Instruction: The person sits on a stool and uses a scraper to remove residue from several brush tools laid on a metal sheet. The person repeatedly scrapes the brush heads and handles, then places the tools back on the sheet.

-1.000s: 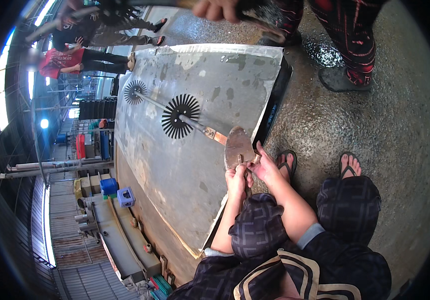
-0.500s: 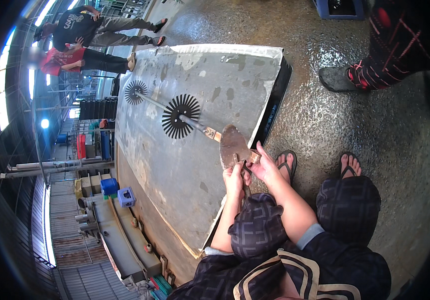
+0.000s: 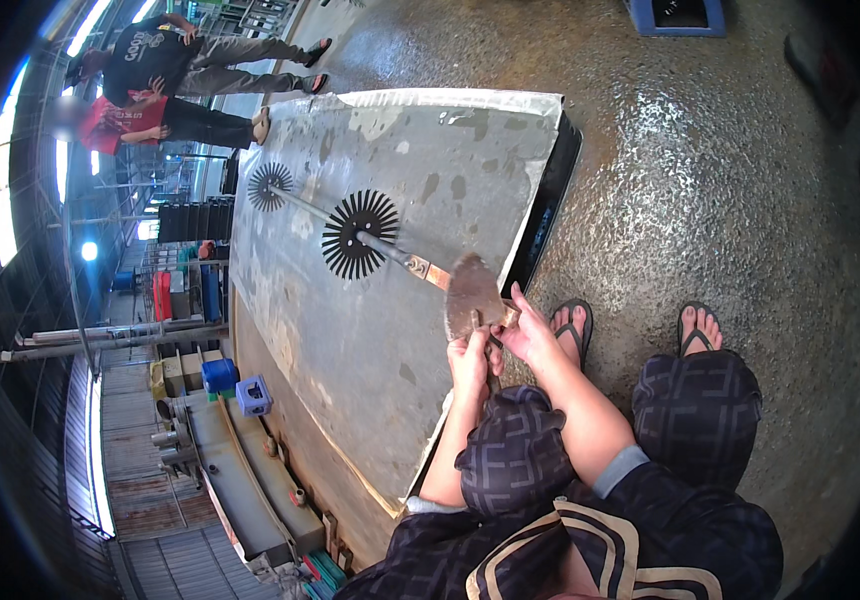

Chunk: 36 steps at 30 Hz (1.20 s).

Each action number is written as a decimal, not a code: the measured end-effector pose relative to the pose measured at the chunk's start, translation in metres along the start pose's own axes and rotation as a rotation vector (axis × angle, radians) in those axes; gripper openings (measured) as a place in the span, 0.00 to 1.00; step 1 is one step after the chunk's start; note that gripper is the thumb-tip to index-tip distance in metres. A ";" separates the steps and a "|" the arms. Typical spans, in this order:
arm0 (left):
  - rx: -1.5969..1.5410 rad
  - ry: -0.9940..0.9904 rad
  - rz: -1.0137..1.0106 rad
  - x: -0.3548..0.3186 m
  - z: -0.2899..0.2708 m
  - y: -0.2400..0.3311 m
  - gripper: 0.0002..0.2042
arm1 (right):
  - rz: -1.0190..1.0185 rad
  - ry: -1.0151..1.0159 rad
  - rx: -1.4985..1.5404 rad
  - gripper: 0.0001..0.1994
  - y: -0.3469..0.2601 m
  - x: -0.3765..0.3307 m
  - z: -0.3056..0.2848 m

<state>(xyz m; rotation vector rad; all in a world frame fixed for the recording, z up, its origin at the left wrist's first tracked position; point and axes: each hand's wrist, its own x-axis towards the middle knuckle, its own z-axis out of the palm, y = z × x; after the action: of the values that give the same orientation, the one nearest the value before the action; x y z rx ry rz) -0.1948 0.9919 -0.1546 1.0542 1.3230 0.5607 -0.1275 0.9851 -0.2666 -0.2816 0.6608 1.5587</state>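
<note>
My left hand [image 3: 471, 362] is closed round the handle of a trowel with a worn, brownish, rounded blade [image 3: 473, 293]. Beside it, my right hand [image 3: 530, 328] has its thumb and fingers at a copper-coloured flat bar end [image 3: 511, 314]. That bar seems to pass behind the trowel blade; its far part [image 3: 437, 275] joins a grey metal pole [image 3: 382, 246]. Along the pole sit two black discs with many radial prongs, a nearer one [image 3: 360, 234] and a farther one [image 3: 270, 187]. The blade hides where trowel and bar meet, so contact cannot be told.
A large grey sheet-topped platform [image 3: 300, 300] lies before me, with a dark side edge. Wet concrete floor [image 3: 670, 200] spreads right. Two people [image 3: 165, 65] stand at the far left. Blue crates [image 3: 252, 396], a blue container [image 3: 219, 375] and a long grey trough [image 3: 250, 480] stand left.
The trowel blade has shifted slightly right and down. At the right, a person's patterned leg and dark shoe have gone from the floor beside the platform, leaving a blurred dark shape near the edge.
</note>
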 end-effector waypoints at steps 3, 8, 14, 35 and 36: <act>0.026 0.038 0.016 0.001 0.002 0.002 0.04 | -0.042 0.036 -0.034 0.25 -0.001 -0.003 0.004; -0.104 0.218 0.015 0.003 -0.004 0.011 0.05 | -0.180 -0.006 -0.207 0.28 -0.004 -0.008 0.010; -0.087 0.209 0.053 -0.009 -0.012 0.026 0.06 | -0.219 -0.020 -0.069 0.28 -0.015 -0.010 0.009; 0.026 0.119 0.074 -0.008 0.006 0.020 0.09 | -0.415 -0.012 -0.140 0.24 -0.035 -0.032 0.028; 0.035 0.118 0.066 -0.008 0.005 0.019 0.09 | -0.385 -0.010 -0.194 0.24 -0.038 -0.033 0.027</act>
<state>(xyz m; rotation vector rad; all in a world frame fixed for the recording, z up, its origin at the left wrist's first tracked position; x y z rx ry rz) -0.1873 0.9920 -0.1346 1.1107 1.4086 0.6596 -0.0806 0.9722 -0.2357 -0.5149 0.4166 1.2520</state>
